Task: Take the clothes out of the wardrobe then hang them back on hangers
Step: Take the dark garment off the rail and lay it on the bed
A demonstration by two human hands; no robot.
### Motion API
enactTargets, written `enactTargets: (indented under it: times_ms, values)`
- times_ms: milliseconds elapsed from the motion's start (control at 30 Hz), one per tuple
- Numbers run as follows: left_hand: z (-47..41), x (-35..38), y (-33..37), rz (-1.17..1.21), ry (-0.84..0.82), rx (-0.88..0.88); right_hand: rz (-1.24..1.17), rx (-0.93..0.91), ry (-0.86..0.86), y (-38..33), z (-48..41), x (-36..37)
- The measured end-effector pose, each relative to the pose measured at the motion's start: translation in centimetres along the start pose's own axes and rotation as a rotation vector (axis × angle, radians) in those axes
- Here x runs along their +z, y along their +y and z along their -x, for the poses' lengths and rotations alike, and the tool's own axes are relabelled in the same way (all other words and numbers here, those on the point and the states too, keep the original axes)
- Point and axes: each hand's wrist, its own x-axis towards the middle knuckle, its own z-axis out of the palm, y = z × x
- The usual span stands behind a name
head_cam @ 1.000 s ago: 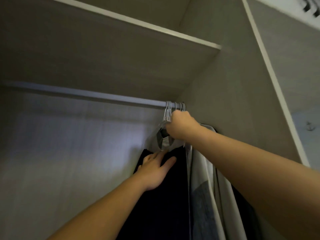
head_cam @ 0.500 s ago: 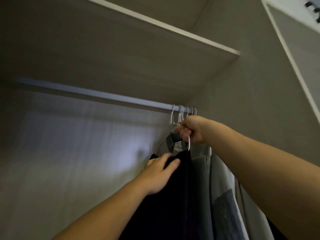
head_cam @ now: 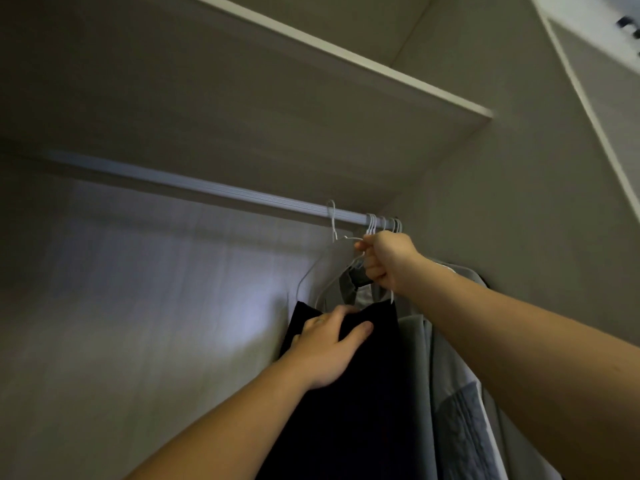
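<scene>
1. No text, label, brand, number or sign could be read anywhere in the head view.
2. The dark marks (head_cam: pixel 629 27) on the white panel (head_cam: pixel 588 15) at the top right were too blurred to tell whether they were writing.
</scene>
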Motion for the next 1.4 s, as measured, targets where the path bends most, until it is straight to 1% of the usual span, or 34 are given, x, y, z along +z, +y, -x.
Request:
enactTargets:
  times_ms: [100, 233, 333, 367, 433, 533, 567, 633, 667, 800, 933, 1100, 1267, 1400]
  values:
    - [-0.2, -0.1, 0.3, -0.017, 0.065, 0.064, 0.017, -0.077, 0.005, -1.2, 0.7, -0.3]
    - [-0.3, 0.1, 0.6, -0.008, 0.182, 0.176, 0.136, -0.140, 0.055, -2.9, 2.4, -1.5]
    - [-0.8, 0.2, 1.1, -0.018, 0.332, 0.238, 0.273, -0.207, 0.131, -4.3, 4.4, -3.0]
    - [-1.0, 0.2, 1.5, -0.010, 0.397, 0.247, 0.366, -0.249, 0.176, -4.8, 5.3, -3.8]
    - [-1.5, 0.0, 2.6, 0.013, 0.495, 0.240, 0.630, -0.361, 0.273, -6.0, 7.0, -5.5]
    - [-1.9, 0.0, 4.7, 0.043, 0.586, 0.250, 1.091, -0.520, 0.400, -7.8, 10.1, -8.2]
    - [-2.1, 0.1, 5.3, 0.042, 0.615, 0.256, 1.212, -0.556, 0.430, -8.3, 11.0, -9.2]
    - [-2.5, 0.6, 7.2, 0.062, 0.645, 0.287, 1.392, -0.589, 0.521, -9.2, 13.2, -11.5]
    - [-2.5, 1.0, 8.4, 0.071, 0.653, 0.314, 1.445, -0.591, 0.569, -9.8, 14.3, -12.7]
    - [-1.8, 3.2, 14.4, 0.142, 0.631, 0.431, 1.607, -0.605, 0.719, -12.9, 19.2, -17.1]
    - [0.0, 5.1, 21.6, 0.242, 0.609, 0.526, 1.775, -0.650, 0.799, -16.8, 24.2, -20.4]
    - [2.7, 7.7, 31.7, 0.377, 0.564, 0.615, 1.936, -0.609, 0.865, -22.5, 31.6, -25.3]
    - [6.9, 12.5, 42.8, 0.519, 0.415, 0.619, 2.141, -0.523, 0.940, -28.4, 41.1, -32.3]
    - [11.1, 18.6, 51.9, 0.721, 0.257, 0.670, 2.276, -0.409, 1.035, -33.5, 50.5, -38.4]
